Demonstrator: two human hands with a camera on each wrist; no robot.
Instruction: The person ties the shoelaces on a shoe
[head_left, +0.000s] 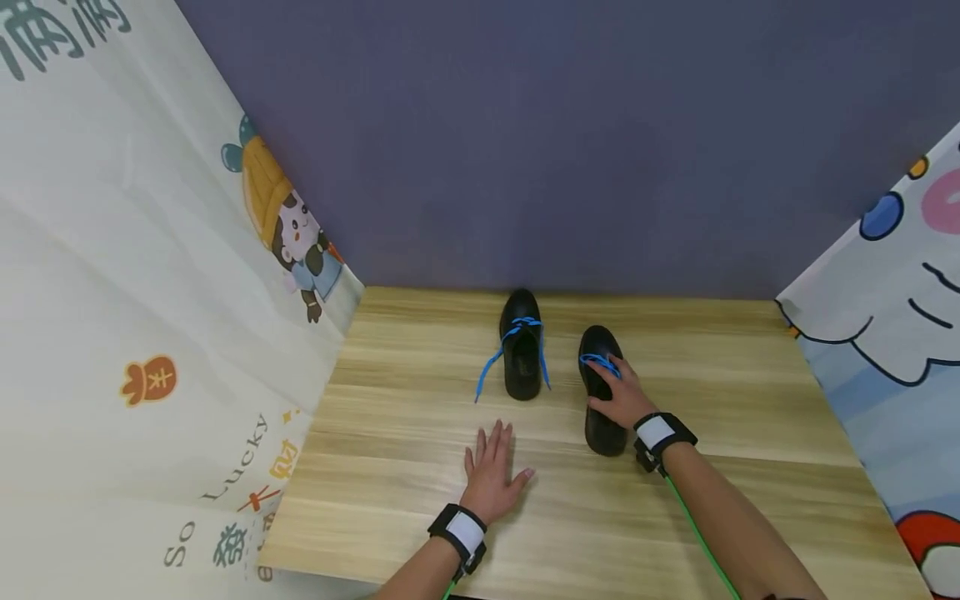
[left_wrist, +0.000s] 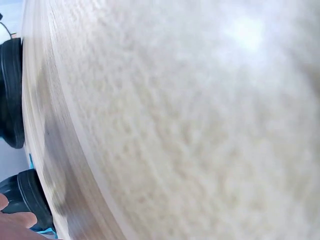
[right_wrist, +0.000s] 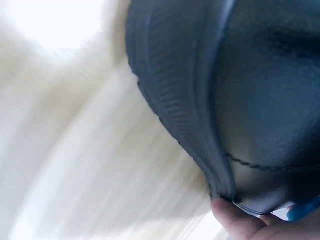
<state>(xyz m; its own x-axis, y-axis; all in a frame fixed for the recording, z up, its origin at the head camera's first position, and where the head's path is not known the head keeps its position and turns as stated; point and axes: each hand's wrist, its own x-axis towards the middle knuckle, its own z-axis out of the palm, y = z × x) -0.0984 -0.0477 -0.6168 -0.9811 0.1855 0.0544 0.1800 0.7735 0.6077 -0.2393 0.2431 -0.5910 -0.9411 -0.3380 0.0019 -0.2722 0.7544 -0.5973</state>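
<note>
Two black shoes with blue laces are on the wooden tabletop. The left shoe [head_left: 522, 367] stands at the back edge, its lace ends spread loose to both sides. The right shoe [head_left: 603, 435] sits nearer the front, toe pointing away, its blue lace [head_left: 597, 359] partly covered by fingers. My right hand [head_left: 624, 400] grips this shoe, thumb at the opening's left side and fingers across the lace area. In the right wrist view, fingertips touch the edge of the black shoe [right_wrist: 270, 110]. My left hand [head_left: 491, 479] is over the table in front of the left shoe, fingers spread, holding nothing.
The light wooden table [head_left: 420, 467] meets a dark blue-grey panel [head_left: 570, 150] at its back edge. White printed cloths hang at the left [head_left: 135, 275] and right [head_left: 900, 308]. Each wrist wears a black band with a green cable.
</note>
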